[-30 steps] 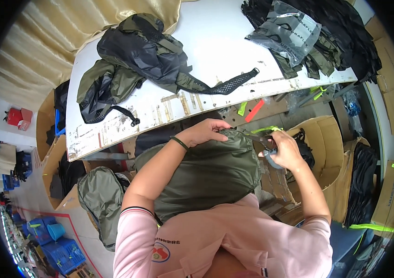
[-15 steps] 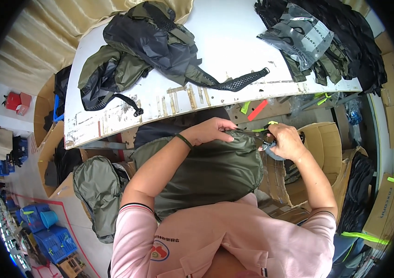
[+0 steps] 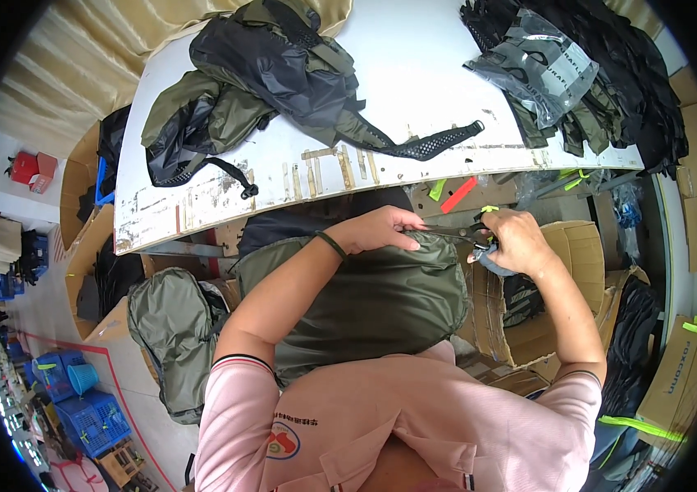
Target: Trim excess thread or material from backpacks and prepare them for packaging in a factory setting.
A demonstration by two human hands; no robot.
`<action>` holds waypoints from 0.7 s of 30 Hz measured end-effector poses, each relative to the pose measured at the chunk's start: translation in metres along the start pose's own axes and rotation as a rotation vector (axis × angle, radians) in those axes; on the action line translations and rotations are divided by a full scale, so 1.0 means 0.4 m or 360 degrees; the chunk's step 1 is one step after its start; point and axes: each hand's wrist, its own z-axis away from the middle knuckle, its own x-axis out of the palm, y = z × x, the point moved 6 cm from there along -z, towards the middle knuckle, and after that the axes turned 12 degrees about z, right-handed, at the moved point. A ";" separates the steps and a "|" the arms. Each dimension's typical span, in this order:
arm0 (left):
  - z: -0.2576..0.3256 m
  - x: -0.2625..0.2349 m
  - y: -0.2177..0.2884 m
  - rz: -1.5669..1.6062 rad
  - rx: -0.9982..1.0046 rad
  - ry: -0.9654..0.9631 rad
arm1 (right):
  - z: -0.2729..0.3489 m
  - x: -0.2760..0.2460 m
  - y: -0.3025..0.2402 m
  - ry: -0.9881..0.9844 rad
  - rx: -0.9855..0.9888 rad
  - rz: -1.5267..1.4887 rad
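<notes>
Both hands shifted slightly, left hand (image 3: 381,231) pinching olive bag (image 3: 373,299), right hand (image 3: 517,242) grip closed on, probably, scissors (image 3: 457,235).

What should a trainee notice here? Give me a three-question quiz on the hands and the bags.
1. True or false: the right hand holds dark metal scissors.
2. The left hand rests on: A) the white worktable, B) the olive-green fabric bag on the lap, C) the open cardboard box.
3. What lies at the white worktable's left end?

Key: 1 true. 2 B. 3 A heap of black and olive fabric bags.
</notes>
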 end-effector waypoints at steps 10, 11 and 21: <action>-0.002 0.001 -0.015 0.0058 0.0085 -0.0026 | -0.037 0.025 -0.009 -0.0145 0.0149 -0.0287; -0.012 0.008 -0.014 0.0073 0.0186 -0.0063 | -0.047 0.041 -0.028 -0.0147 0.0143 -0.0284; 0.268 -0.092 0.073 -0.1607 0.0621 0.0802 | -0.075 0.150 -0.038 -0.0114 0.0319 -0.1800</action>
